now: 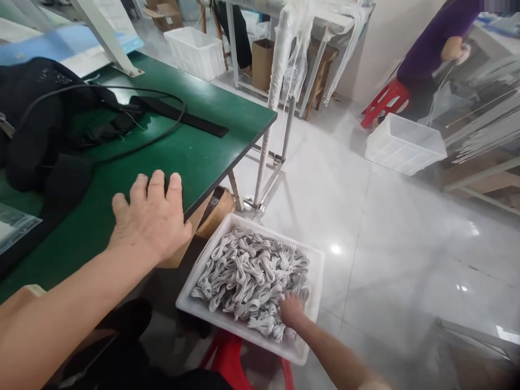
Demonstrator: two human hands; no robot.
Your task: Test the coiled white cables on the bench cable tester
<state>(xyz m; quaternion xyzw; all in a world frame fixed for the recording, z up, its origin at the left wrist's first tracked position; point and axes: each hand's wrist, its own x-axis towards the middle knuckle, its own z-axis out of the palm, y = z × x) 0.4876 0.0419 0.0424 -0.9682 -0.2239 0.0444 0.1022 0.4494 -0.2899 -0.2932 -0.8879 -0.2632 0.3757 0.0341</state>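
Note:
My left hand [152,222] rests on the edge of the green table [211,97], palm down with fingers spread and nothing in it. Down to the right, a white plastic bin [227,319] is heaped with coiled bundles of grey-white cable [247,265]. My right hand [291,311] reaches into the bin's near right part. Its fingers are curled against a cable bundle there, and a pale bit shows at the fingertips. The rest of that bundle blends into the heap. Beneath the bin, part of a red stool [231,363] shows.
A black strapped bag [44,124] and a thin black cable lie on the table. Beyond stand a wrapped metal post [273,92], a white crate [197,51] and another crate [406,143]. A person in purple [434,49] sits at the far right. Grey tiled floor lies between.

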